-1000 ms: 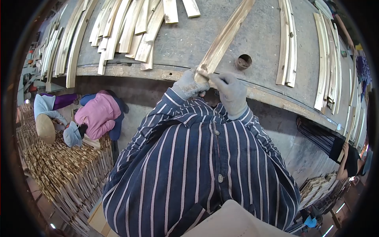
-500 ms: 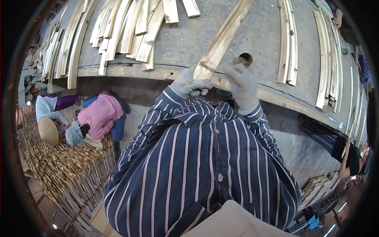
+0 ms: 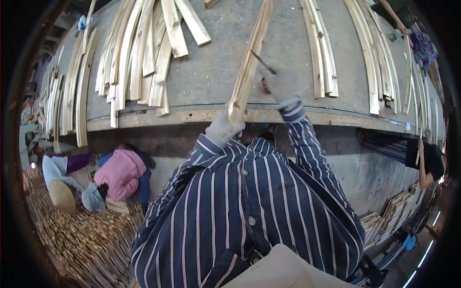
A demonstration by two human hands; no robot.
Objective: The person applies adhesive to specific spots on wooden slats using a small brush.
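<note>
A long wooden strip (image 3: 249,62) slants up from the near edge of the grey table (image 3: 201,72). Its near end is gripped by my left hand (image 3: 224,128), which wears a pale glove and has its fingers wrapped round the wood. Just right of the strip is my right hand (image 3: 282,84), also gloved and somewhat blurred, closed on a thin dark tool (image 3: 262,62). The tool's tip reaches the strip's right side, well above my left hand.
Loose strips (image 3: 137,53) lie at the left of the table, with more strips (image 3: 321,48) to the right. Two people (image 3: 120,174) bend over stacked wood (image 3: 81,230) at lower left. Another person (image 3: 430,161) stands at the far right.
My right hand has moved up and away from my left hand, and the dark tool now shows at the strip. The strip stands more upright in view. The whole view has shifted.
</note>
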